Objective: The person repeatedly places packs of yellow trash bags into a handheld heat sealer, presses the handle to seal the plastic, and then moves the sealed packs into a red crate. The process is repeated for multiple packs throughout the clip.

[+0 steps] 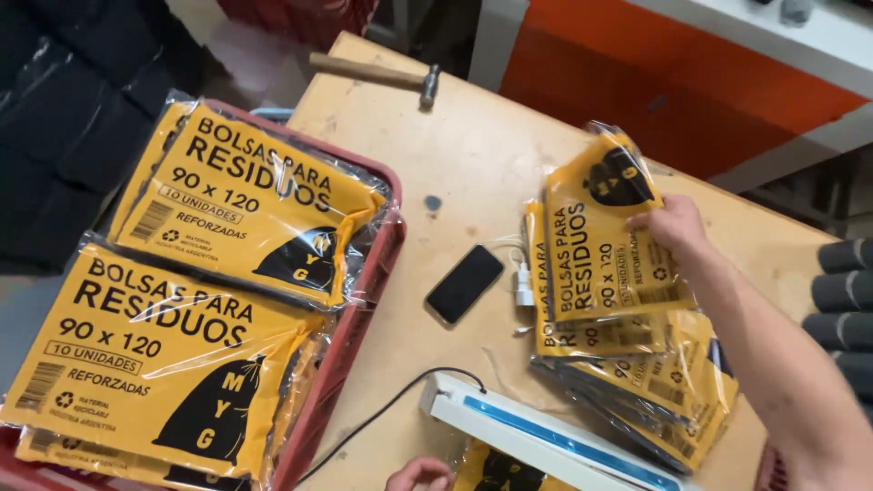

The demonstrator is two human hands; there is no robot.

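Top packet (600, 241): a yellow-and-black plastic-wrapped pack of bags, lying uppermost on a fanned stack of packets (637, 373) at the right side of the table (473, 155). I see my right hand (673, 225) resting on the packet's far right edge, fingers bent over the wrapper and grasping it; the forearm runs off toward the lower right corner.

Left hand (420, 473): only the knuckles show at the bottom edge of the view, lying just beside the near end of a white heat sealer (536, 432) with a blue strip along its bar. Whether this hand is clenched or released I cannot tell (most of it is out of frame). Another yellow packet (496, 471) peeks out under the sealer bar.

A black cable (382, 414) runs from the sealer toward the lower left. Between the stack and the crate lie a dark phone (465, 284), face up, and a white charger plug (524, 289) just beside it.

Left of the table: a red crate (364, 300) heaped with larger packets (182, 345) of the same yellow-and-black kind. At the table's far edge lies a wooden-handled hammer (382, 77). Dark rolls (846, 291) sit at the right margin.
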